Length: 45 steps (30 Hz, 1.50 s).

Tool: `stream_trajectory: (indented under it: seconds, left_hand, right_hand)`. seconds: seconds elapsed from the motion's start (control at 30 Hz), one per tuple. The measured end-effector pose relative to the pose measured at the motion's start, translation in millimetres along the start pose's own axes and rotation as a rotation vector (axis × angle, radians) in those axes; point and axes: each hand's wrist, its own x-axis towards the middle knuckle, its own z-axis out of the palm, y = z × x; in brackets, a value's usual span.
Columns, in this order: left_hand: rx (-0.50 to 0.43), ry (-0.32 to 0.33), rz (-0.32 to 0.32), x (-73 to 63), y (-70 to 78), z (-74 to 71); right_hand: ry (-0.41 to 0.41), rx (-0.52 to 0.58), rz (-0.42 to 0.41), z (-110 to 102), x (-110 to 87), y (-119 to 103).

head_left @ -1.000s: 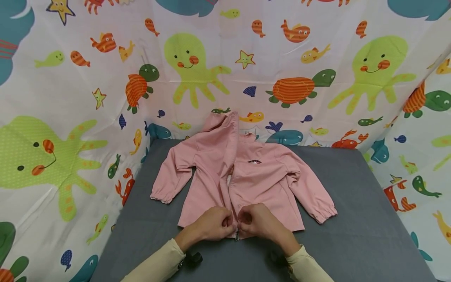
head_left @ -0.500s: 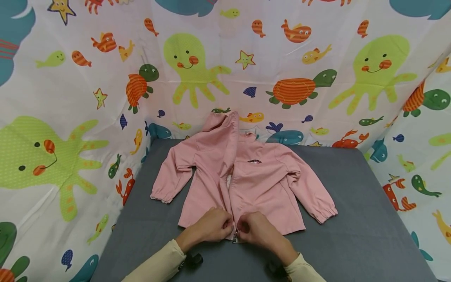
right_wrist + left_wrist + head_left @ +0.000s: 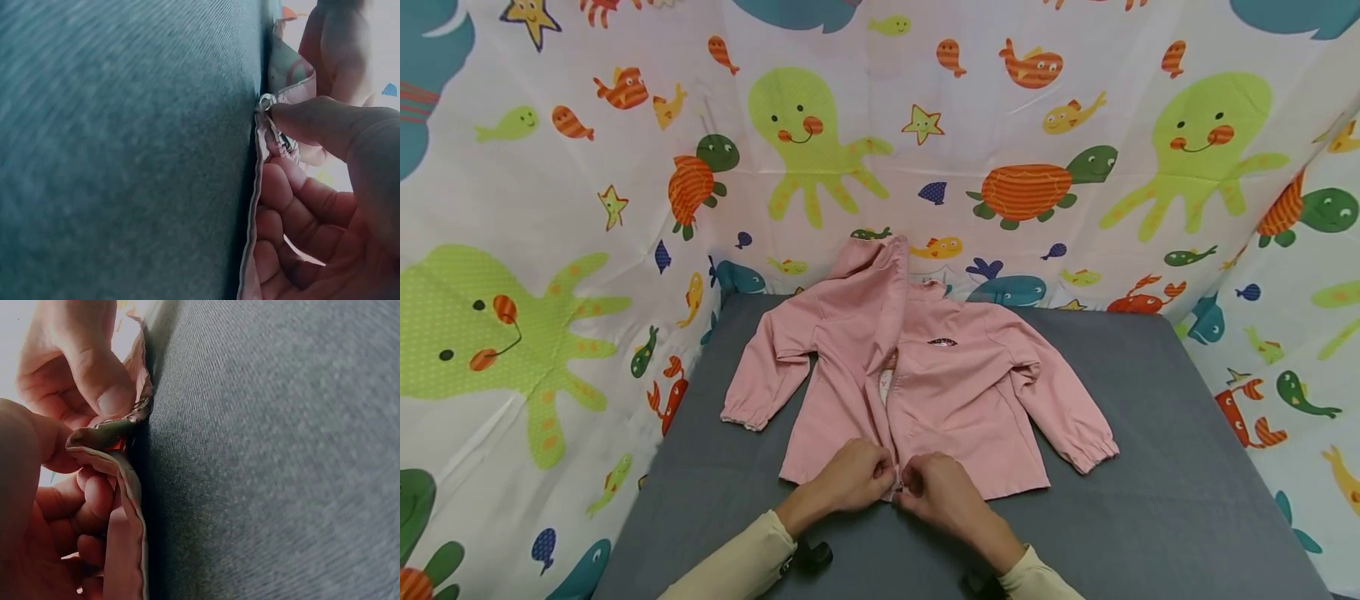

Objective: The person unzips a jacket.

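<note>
A pink hooded jacket (image 3: 955,392) lies front up, its front edges meeting at the bottom hem and parted higher up. My left hand (image 3: 853,477) pinches the jacket's left-side front edge at the hem; in the left wrist view the hem (image 3: 125,519) folds up between thumb and fingers. Close beside it, my right hand (image 3: 943,493) pinches the bottom end of the zipper. The right wrist view shows the metal zipper pull (image 3: 266,103) at the thumb tip, the fingers curled beneath the fabric. How the zipper's two sides engage is partly hidden by the fingers.
The jacket lies on a grey cloth-covered table (image 3: 1150,417). A white curtain (image 3: 880,108) printed with sea animals hangs behind and at both sides. Both sleeves spread outward. Dark wrist devices (image 3: 812,557) sit at the cuffs of my light sleeves.
My right hand has shifted down and to the left, toward the left hand. The zipper pull, seen hanging below the hem half a second ago, is now mostly covered by fingers. My left hand barely moved.
</note>
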Motion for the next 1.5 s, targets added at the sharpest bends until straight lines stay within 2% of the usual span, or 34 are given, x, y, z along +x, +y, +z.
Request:
stream_trajectory:
  seconds: [0.1,0.17,0.27,0.43,0.53,0.7,0.8,0.93,1.07,1.17,1.27,1.4,1.5]
  left_hand:
    - [0.015,-0.023,-0.019,1.2,1.1,-1.8]
    - [0.037,-0.035,-0.026,1.8,1.6,-2.5]
    - [0.07,-0.036,-0.02,2.7,0.9,-1.2]
    - [0.092,0.02,-0.01,3.7,-1.8,6.1]
    - [0.07,0.074,-0.026,3.4,-1.2,10.1]
    - [0.019,0.159,-0.098,3.5,2.3,15.3]
    - [0.013,0.214,-0.128,5.2,2.6,17.5]
    - [0.047,0.311,-0.11,6.4,2.9,21.4]
    - [0.056,0.372,-0.087,6.3,3.9,24.8]
    - [0.062,0.358,-0.081,6.4,2.8,24.7]
    - [0.071,0.314,-0.07,5.7,0.7,22.5]
    - [0.092,0.229,-0.05,2.3,-0.4,17.2]
    - [0.094,0.161,-0.036,-1.5,0.5,12.8]
  right_hand:
    - [0.039,0.001,-0.014,2.6,-0.1,-1.3]
    - [0.071,-0.016,-0.053,4.9,0.1,-1.1]
    - [0.076,-0.053,-0.075,7.0,0.2,-2.0]
    - [0.012,-0.127,0.009,3.1,-1.0,-8.5]
    - [0.047,-0.205,0.009,0.4,-3.7,-14.4]
    - [0.218,-0.369,-0.079,3.0,-9.2,-23.4]
    - [0.266,-0.383,-0.167,7.5,-10.3,-23.5]
    - [0.192,-0.355,-0.313,8.0,-7.4,-19.2]
    - [0.112,-0.342,-0.354,5.1,-4.7,-16.1]
    - [0.08,-0.291,-0.354,1.7,-4.0,-14.8]
    - [0.037,-0.214,-0.353,-5.3,-3.3,-11.3]
    - [-0.018,-0.105,-0.321,-16.1,-2.2,-3.0]
    - [-0.001,-0.085,-0.276,-22.8,0.4,4.3]
